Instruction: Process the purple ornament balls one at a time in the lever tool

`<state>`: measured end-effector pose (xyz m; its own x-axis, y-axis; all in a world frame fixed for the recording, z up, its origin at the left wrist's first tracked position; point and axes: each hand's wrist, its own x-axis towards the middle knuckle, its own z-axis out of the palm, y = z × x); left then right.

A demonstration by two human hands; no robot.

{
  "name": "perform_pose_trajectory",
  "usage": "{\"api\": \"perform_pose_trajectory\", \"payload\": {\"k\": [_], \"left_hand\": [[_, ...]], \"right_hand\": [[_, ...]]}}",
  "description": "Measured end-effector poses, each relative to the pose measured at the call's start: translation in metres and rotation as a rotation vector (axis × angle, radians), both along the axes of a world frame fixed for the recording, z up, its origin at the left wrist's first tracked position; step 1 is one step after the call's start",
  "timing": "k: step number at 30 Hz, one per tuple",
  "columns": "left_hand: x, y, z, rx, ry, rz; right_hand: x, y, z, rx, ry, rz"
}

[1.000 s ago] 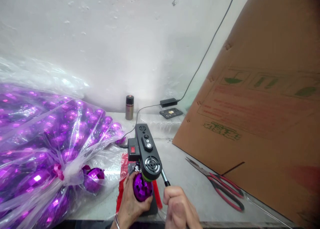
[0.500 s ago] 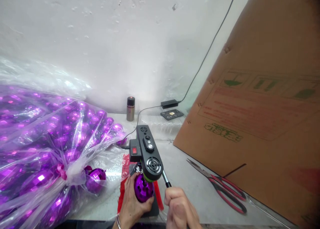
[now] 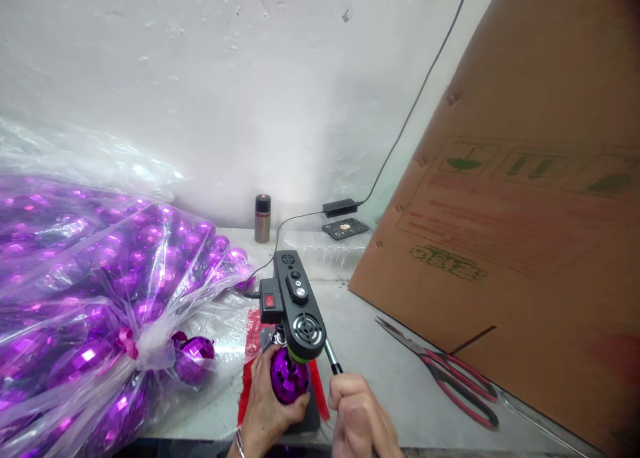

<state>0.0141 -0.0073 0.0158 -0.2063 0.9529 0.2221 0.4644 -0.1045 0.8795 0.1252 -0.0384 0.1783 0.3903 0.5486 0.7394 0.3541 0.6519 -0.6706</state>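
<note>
A shiny purple faceted ball ornament (image 3: pixel 290 380) is in my left hand (image 3: pixel 267 398), whose fingers and thumb wrap round its left and lower sides. The ball's top sits right under the front end of a black bench machine (image 3: pixel 301 311), which has a round grille and a red switch. My right hand (image 3: pixel 361 411) is closed round the black grip of the machine's metal lever (image 3: pixel 333 358), on the right. Under the machine lies a dark base with red tape (image 3: pixel 321 395) at its sides. The machine's head hides where it meets the ball.
A tied clear bag of purple balls (image 3: pixel 100 298) fills the left, with one ball (image 3: pixel 195 361) beside its knot. Red-handled scissors (image 3: pixel 450 375) lie right, before a large cardboard box (image 3: pixel 500 211). Behind are a small bottle (image 3: pixel 263 219), a power adapter (image 3: pixel 341 207) and a phone (image 3: pixel 345 229).
The view has shifted very slightly. Both hands, the ball and the lever keep the same places relative to the machine.
</note>
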Motion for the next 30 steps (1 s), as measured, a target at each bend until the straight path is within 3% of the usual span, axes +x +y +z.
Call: {"api": "perform_pose_trajectory", "payload": {"k": [5,15,18,22,25,30], "left_hand": [[0.006,0.001,0.002,0.006,-0.023,0.037],[0.001,0.004,0.005,-0.023,-0.008,-0.007],[0.001,0.006,0.01,-0.047,-0.016,-0.016],[0.0,0.004,0.014,-0.106,-0.077,-0.034],[-0.006,-0.016,0.005,-0.102,-0.145,-0.03],[-0.022,-0.081,-0.025,0.201,0.033,0.03]], "right_hand": [[0.003,0.007,-0.003,0.112,-0.029,0.012],[0.001,0.007,-0.018,0.14,-0.056,-0.002],[0.0,0.009,-0.009,0.099,-0.022,-0.009],[0.008,0.014,0.022,0.05,-0.011,0.07],[0.008,0.013,0.039,-0.032,0.027,0.113],[-0.009,0.001,0.038,-0.153,0.236,0.041]]}}
